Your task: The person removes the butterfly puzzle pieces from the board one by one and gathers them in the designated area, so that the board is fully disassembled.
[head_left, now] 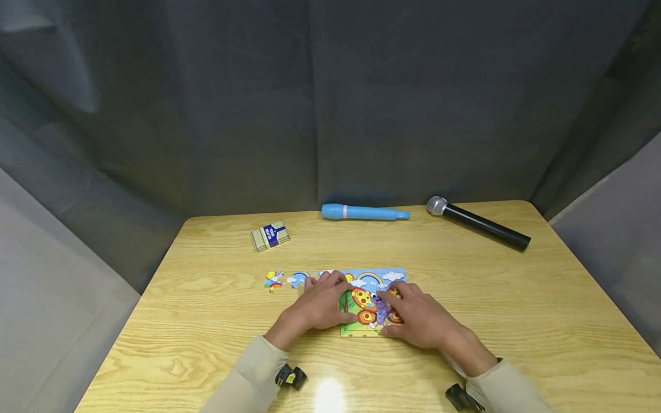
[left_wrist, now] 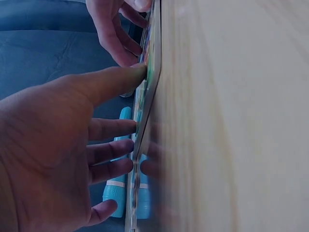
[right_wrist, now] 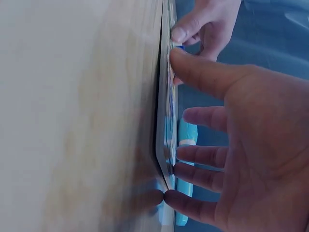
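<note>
A jigsaw puzzle [head_left: 365, 317] with a butterfly and rainbow picture lies flat on the table. My left hand [head_left: 321, 303] rests over its left side, thumb and fingertips on the pieces. From the right, my right hand [head_left: 424, 315] covers part of the butterfly, with thumb and fingers spread on the surface. Both wrist views show the fingers fairly straight, touching the puzzle's thin board [left_wrist: 155, 63] from above and at its edge. Left of the left hand lie two loose puzzle pieces [head_left: 273, 279], [head_left: 300, 279], one partly behind its fingers.
Along the table's back lie a blue microphone-shaped stick [head_left: 366, 213] and a black microphone [head_left: 480, 223] with a silver head. A small pack of thin sticks [head_left: 271, 236] with a blue band is at the back left. Dark cloth [head_left: 310, 115] hangs behind the wooden table [head_left: 181, 332].
</note>
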Available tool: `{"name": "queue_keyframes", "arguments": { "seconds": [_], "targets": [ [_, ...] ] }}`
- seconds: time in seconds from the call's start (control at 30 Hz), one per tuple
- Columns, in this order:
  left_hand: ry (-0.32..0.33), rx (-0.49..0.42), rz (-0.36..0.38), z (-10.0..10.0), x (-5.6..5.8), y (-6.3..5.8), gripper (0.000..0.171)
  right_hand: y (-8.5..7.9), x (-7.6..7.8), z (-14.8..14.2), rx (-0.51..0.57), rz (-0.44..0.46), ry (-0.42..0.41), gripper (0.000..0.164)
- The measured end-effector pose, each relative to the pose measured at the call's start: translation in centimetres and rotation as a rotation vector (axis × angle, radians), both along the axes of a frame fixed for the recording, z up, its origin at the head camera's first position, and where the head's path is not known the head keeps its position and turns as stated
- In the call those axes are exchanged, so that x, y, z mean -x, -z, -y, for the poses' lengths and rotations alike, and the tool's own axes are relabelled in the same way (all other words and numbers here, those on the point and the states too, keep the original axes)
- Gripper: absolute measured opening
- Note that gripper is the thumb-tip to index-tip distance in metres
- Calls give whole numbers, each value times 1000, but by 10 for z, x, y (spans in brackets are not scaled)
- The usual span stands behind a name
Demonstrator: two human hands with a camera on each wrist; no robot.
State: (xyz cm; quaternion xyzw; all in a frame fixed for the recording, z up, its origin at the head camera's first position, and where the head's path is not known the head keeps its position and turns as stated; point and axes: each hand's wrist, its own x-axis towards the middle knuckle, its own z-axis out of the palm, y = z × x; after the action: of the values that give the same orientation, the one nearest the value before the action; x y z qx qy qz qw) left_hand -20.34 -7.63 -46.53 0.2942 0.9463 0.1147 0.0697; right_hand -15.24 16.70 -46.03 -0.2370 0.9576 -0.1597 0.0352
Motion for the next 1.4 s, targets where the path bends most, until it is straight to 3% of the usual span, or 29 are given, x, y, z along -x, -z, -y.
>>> {"name": "queue_keyframes", "arguments": {
  "seconds": [0.37, 0.77, 1.1, 1.4],
  "targets": [
    [-25, -7, 20, -2, -3, -2, 66, -1, -7, 6, -57, -34, -50, 58],
    [-111, -45, 56, -9, -5, -2, 65, -1, -10, 9, -84, -72, -62, 53],
    [-120, -83, 20, -8, -8, -1, 61, 0, -10, 10, -91, -103, -61, 52],
    [-101, -131, -48, -6, -9, 0, 45, 1, -9, 10, -95, -107, -62, 52]
  ]
}}
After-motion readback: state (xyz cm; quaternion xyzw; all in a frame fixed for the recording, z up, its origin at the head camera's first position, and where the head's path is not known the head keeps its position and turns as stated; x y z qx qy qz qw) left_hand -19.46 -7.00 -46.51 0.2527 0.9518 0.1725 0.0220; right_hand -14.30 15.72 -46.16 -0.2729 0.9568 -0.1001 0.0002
